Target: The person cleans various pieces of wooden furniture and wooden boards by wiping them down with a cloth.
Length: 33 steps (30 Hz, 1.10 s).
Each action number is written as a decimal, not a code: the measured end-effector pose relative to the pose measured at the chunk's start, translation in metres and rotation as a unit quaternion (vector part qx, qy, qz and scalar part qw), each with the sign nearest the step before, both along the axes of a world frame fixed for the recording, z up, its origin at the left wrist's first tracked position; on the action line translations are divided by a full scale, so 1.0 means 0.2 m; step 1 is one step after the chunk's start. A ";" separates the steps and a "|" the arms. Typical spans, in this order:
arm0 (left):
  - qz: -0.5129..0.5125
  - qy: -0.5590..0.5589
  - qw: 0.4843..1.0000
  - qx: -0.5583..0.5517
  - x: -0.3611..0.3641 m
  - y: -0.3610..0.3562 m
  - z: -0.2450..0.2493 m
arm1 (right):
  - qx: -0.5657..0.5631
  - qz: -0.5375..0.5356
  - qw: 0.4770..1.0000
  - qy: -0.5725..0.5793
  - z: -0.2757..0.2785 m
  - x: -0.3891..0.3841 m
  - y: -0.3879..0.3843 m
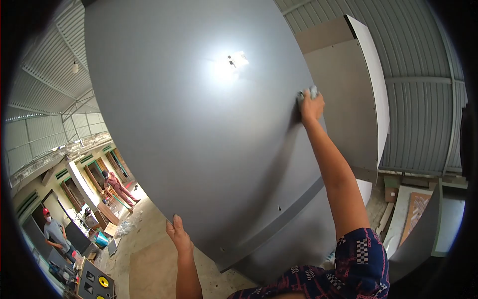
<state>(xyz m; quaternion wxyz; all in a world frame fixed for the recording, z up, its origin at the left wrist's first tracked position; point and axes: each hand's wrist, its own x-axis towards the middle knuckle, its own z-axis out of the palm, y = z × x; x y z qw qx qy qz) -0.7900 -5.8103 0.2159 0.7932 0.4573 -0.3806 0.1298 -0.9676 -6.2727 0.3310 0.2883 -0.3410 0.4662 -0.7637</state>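
A large, smooth grey panel (199, 139) fills the middle of the head view and reflects a bright light. My left hand (179, 235) grips its lower left edge, with the thumb on the front face and the fingers partly hidden behind. Against the panel's right side, my right hand (312, 106) is closed on a crumpled greyish cloth (313, 91). Low on the panel runs a darker grey strip (279, 224), with small holes or fittings just above it.
A white-edged cabinet (343, 99) stands behind on the right. Two people (117, 187) (55, 231) are at the far left. A speaker box (94, 280) sits at lower left, near a blue basket (101, 239). Boards (416, 214) lean at right.
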 end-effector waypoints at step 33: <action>0.128 -0.153 0.980 0.013 0.08 -0.01 0.58 | 0.016 -0.104 0.994 0.026 0.94 0.01 -0.08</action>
